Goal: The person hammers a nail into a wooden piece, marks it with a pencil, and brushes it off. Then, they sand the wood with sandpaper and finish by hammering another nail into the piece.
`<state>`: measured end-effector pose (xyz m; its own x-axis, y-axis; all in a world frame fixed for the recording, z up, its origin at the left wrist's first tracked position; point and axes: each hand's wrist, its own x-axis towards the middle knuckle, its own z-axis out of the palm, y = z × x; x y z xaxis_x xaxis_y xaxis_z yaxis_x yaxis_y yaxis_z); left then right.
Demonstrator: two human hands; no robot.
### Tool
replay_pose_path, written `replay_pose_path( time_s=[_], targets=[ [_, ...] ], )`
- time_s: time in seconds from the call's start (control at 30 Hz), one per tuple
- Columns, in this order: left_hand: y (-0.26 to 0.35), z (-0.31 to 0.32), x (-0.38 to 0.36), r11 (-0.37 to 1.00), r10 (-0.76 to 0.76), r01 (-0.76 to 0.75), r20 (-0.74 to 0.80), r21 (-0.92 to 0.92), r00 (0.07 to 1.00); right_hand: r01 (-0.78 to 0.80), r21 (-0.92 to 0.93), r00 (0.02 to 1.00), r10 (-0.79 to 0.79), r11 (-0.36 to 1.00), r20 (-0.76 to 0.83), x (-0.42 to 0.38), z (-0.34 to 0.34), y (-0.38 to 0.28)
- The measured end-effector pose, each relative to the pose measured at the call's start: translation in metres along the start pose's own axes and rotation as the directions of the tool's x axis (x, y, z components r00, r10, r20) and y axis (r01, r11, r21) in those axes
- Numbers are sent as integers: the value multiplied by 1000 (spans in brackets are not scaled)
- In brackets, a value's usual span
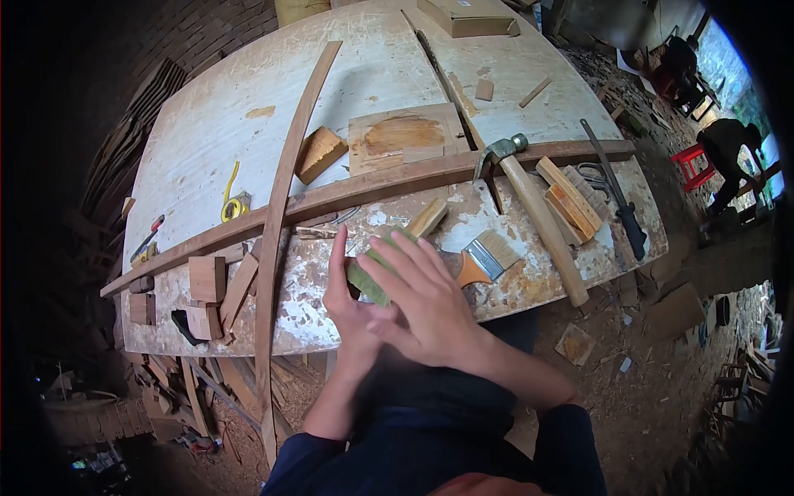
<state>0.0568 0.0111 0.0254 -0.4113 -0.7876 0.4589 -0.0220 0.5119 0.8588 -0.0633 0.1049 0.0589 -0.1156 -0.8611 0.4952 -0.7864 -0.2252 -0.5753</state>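
Note:
Near the front edge of the worktable, a green piece (370,283), like a sheet or pad, lies between my two hands. My left hand (354,314) is under and beside it, fingers curved up around its left side. Across its top rests my right hand (422,306), with the fingers extended over the green surface. Just beyond the fingers a pale wooden block (428,217) sticks out. A paintbrush (488,256) with an orange handle lies right of my right hand. Part of the green piece is hidden by the fingers.
Two long wooden strips (364,192) (285,178) cross on the worktable (198,124). A hammer (533,211), a saw (616,198) and wood blocks (575,202) lie right. Left are a tape measure (236,207) and more blocks (207,279). A person (728,157) bends near a red stool (693,168).

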Motion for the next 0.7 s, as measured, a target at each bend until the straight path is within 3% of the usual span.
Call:
replay_pose_path(
  time_s=[0.07,0.1,0.17,0.23,0.27,0.3,0.37,0.43,0.5,0.53,0.57,0.67,0.7],
  targets=[
    [2,-2,-3,1000,-12,12,1,15,1000,-115,-96,993,113,989,-25,4,0,47],
    [6,2,-3,999,-39,39,-3,24,999,-181,-148,980,165,972,-114,14,-2,62],
    [7,6,-2,998,-60,60,-8,36,998,-138,-133,988,127,981,-85,3,3,46],
    [6,0,-1,994,18,-19,11,109,1000,-34,-62,999,34,997,-11,-5,-2,7],
    [5,-2,0,988,61,-64,24,144,998,-58,-81,998,58,995,-5,-5,-3,16],
    [-4,1,-2,999,9,-8,30,-43,1000,-83,-100,996,84,991,-2,-4,-6,33],
    [2,3,-1,995,-94,94,15,-13,995,-191,-135,980,180,972,-86,-2,1,73],
    [4,5,0,988,-147,147,4,-39,989,-120,-109,993,117,987,-27,-6,-5,43],
    [7,-2,4,994,-36,33,29,103,999,-22,-17,1000,22,1000,6,-9,-5,-1],
    [7,-6,6,985,23,-31,48,172,999,-19,-54,1000,20,998,17,-9,-4,10],
    [-4,-6,6,992,46,-53,55,117,997,-19,-95,1000,21,995,21,-6,-1,33],
    [-25,8,-7,986,-153,154,23,-69,988,-52,-176,999,49,983,-19,1,9,56],
    [-24,8,-7,991,-128,129,27,-19,991,-34,-187,999,31,982,-19,2,14,43]
  ],
)
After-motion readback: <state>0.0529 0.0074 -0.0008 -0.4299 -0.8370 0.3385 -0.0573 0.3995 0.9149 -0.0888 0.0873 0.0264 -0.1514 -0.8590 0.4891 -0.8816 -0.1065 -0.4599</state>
